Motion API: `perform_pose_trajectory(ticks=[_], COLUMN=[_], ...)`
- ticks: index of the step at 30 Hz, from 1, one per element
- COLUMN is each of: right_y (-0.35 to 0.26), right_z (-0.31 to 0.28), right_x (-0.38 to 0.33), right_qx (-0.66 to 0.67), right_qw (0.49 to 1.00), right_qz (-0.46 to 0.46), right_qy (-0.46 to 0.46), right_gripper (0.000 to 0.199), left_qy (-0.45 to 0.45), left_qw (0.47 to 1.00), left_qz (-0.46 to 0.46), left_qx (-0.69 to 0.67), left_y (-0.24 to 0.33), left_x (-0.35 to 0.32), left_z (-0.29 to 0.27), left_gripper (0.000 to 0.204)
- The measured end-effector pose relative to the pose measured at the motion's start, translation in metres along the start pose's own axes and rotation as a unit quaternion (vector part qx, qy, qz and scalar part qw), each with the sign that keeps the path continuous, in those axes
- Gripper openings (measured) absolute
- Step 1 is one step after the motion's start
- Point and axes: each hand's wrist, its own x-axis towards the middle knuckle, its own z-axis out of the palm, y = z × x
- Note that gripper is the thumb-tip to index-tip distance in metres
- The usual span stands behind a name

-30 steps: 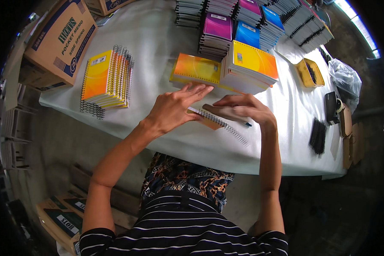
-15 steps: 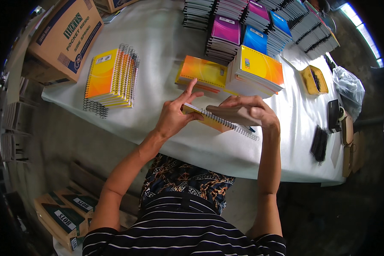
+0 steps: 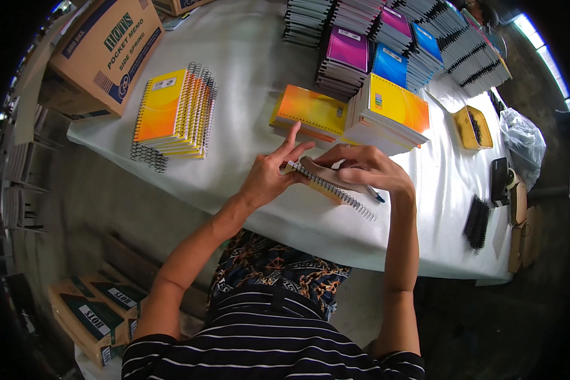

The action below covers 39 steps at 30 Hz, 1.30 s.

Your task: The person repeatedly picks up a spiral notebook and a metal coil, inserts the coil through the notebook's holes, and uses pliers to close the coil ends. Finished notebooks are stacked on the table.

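Note:
A small spiral-bound notebook (image 3: 333,187) with a brown back cover lies tilted on the white-covered table (image 3: 247,69). My left hand (image 3: 273,172) grips its left end, index finger raised. My right hand (image 3: 367,168) rests on top of it, fingers curled over the cover, with a dark pen-like tip (image 3: 375,195) poking out below the fingers. The wire spiral runs along the near edge towards the right.
A stack of orange-yellow spiral notebooks (image 3: 174,114) lies to the left, two orange and yellow piles (image 3: 354,114) just beyond my hands, many stacked notebooks (image 3: 386,31) at the back. A cardboard box (image 3: 104,54), a yellow tray (image 3: 472,126), a plastic bag (image 3: 522,142) and black combs (image 3: 476,221) are around.
Both hands have lifted and turned the notebook's left end; my left hand moved from lying flat on it to gripping its end with the index finger up.

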Motion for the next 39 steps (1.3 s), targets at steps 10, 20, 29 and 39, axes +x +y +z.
perform_pose_trajectory(ticks=[10, 20, 29, 39], right_y=[-0.014, 0.065, -0.023, -0.056], right_z=[-0.034, 0.053, 0.112, 0.132], right_x=[-0.109, -0.093, -0.081, -0.071], right_qx=[-0.093, -0.448, -0.322, -0.389], right_qw=[0.966, 0.838, 0.827, 0.845], right_qz=[0.195, 0.127, 0.079, -0.008], right_qy=[0.14, 0.283, 0.454, 0.366], right_gripper=[0.049, 0.054, 0.044, 0.052], left_qy=[-0.155, -0.156, -0.038, 0.089], left_qw=[0.987, 0.988, 0.993, 0.898], left_qz=[-0.002, 0.014, 0.04, 0.199], left_qx=[-0.035, -0.006, 0.103, 0.383], left_y=[-0.006, -0.005, 0.013, 0.063], left_x=[0.004, -0.002, -0.028, -0.032], left_z=[-0.021, -0.01, 0.004, 0.01], left_gripper=[0.071, 0.06, 0.054, 0.061])
